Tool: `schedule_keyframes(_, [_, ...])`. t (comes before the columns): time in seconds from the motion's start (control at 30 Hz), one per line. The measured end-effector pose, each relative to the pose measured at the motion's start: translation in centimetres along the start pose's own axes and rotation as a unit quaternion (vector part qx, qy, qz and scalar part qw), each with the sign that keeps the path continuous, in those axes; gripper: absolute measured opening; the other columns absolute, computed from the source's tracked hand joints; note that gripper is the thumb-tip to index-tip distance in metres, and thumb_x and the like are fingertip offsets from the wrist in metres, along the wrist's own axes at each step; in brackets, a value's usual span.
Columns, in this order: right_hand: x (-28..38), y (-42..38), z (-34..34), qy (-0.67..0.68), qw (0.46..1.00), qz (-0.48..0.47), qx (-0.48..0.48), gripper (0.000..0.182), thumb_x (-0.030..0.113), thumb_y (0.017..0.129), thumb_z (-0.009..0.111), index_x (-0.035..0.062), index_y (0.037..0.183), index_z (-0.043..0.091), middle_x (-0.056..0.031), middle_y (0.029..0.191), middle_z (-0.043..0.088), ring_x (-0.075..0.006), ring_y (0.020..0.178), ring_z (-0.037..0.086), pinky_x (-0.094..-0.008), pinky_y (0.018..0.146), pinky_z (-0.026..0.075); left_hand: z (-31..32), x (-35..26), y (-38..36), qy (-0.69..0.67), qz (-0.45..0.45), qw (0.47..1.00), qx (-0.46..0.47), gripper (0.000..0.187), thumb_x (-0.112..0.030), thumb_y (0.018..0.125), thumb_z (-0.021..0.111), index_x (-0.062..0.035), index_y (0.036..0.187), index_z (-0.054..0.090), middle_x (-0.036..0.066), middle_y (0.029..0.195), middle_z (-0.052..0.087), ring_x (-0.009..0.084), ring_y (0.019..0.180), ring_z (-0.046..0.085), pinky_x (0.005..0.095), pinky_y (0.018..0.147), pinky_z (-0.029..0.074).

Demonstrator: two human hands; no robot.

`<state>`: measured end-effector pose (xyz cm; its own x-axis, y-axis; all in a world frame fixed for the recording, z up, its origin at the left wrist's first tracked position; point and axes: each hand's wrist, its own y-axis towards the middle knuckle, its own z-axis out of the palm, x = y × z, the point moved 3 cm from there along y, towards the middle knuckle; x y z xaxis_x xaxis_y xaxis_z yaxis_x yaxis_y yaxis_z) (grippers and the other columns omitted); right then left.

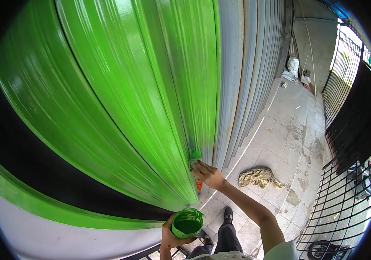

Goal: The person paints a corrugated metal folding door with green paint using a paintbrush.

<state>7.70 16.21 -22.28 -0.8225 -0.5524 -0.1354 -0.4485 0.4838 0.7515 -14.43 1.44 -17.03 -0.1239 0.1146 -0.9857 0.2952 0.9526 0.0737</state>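
My right hand is closed around a paintbrush, whose green-coated bristles touch the metal shutter low on its surface. An orange handle end shows just below the fingers. Glossy wet green paint covers the shutter panels on the left, with streaks running along the ribs. My left hand grips a paint container by its side, near the bottom of the view. Green paint lies inside it and is smeared over the rim.
Bare grey ribbed panels continue to the right of the green. A crumpled, stained cloth lies on the tiled floor. Black metal grilles border the right side, and white bags stand by the far wall.
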Motion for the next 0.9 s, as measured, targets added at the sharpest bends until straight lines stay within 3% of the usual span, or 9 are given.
schedule_keyframes(0.07, [0.4,-1.9,1.1,0.025,0.997,0.013,0.067,0.025,0.015,0.081,0.066,0.0098,0.104,0.057,-0.0156,0.113,0.064,-0.0262,0.100,0.068,-0.0307,0.078,0.060,0.0,-0.3,-0.1,0.025,0.003,1.000,-0.001,0.084,-0.025,0.046,0.093,0.0020,0.118,0.059,0.013,0.107,0.070,0.0195,0.100,0.066,0.0346,0.091,0.051])
schedule_keyframes(0.17, [-0.9,-0.4,0.0,0.023,1.000,0.007,0.018,0.025,0.015,0.081,0.066,0.0099,0.104,0.057,-0.0160,0.114,0.064,-0.0270,0.101,0.068,-0.0307,0.077,0.060,0.2,-0.3,-0.2,-0.007,0.025,1.000,-0.013,0.084,-0.025,0.046,0.093,0.0021,0.118,0.059,0.012,0.106,0.070,0.0201,0.099,0.067,0.0351,0.091,0.051])
schedule_keyframes(0.27, [-2.6,5.9,-4.9,0.026,0.997,0.006,-0.077,0.026,0.013,0.082,0.067,0.0121,0.107,0.060,-0.0150,0.119,0.063,-0.0270,0.106,0.066,-0.0313,0.079,0.060,0.1,0.1,-0.2,0.034,0.024,0.999,-0.002,0.085,-0.026,0.046,0.093,0.0023,0.118,0.059,0.012,0.106,0.070,0.0208,0.099,0.067,0.0353,0.091,0.051])
schedule_keyframes(0.4, [-2.6,9.1,-8.2,-0.021,0.978,-0.017,-0.207,0.025,0.015,0.077,0.072,0.0167,0.102,0.068,-0.0076,0.117,0.066,-0.0227,0.105,0.067,-0.0298,0.081,0.061,0.0,0.3,-0.2,0.035,0.031,0.999,0.005,0.086,-0.027,0.045,0.092,0.0021,0.119,0.059,0.013,0.106,0.070,0.0208,0.098,0.067,0.0351,0.091,0.051])
schedule_keyframes(0.5, [-1.4,5.2,-4.2,-0.023,0.989,-0.011,-0.144,0.019,0.013,0.081,0.069,0.0148,0.099,0.064,-0.0124,0.121,0.063,-0.0261,0.106,0.066,-0.0305,0.081,0.060,-0.1,0.7,-0.3,0.041,0.033,0.999,0.012,0.086,-0.028,0.046,0.092,0.0020,0.119,0.058,0.013,0.106,0.070,0.0207,0.098,0.067,0.0353,0.091,0.051])
schedule_keyframes(0.67, [0.0,-0.4,0.6,-0.004,1.000,-0.015,0.002,0.024,0.016,0.081,0.067,0.0109,0.103,0.058,-0.0138,0.121,0.063,-0.0265,0.107,0.066,-0.0332,0.076,0.061,0.0,0.6,-0.4,0.048,0.016,0.999,0.014,0.087,-0.031,0.046,0.092,0.0019,0.119,0.058,0.013,0.106,0.070,0.0211,0.098,0.067,0.0355,0.090,0.051])
schedule_keyframes(0.77, [0.1,-1.8,1.5,0.002,0.994,0.036,0.106,0.023,0.014,0.081,0.066,0.0104,0.103,0.058,-0.0137,0.118,0.064,-0.0263,0.107,0.066,-0.0313,0.075,0.060,-0.1,0.8,-0.5,0.040,0.021,0.999,0.019,0.087,-0.031,0.046,0.092,0.0017,0.119,0.058,0.013,0.106,0.070,0.0212,0.098,0.067,0.0354,0.090,0.051])
schedule_keyframes(0.9, [-2.0,3.8,-3.8,0.008,0.999,0.026,-0.035,0.027,0.012,0.081,0.066,0.0091,0.107,0.060,-0.0128,0.115,0.066,-0.0254,0.103,0.068,-0.0304,0.073,0.061,0.0,-0.1,-0.6,0.059,0.007,0.998,0.012,0.086,-0.031,0.046,0.091,0.0016,0.118,0.058,0.012,0.106,0.070,0.0211,0.098,0.067,0.0354,0.090,0.051])
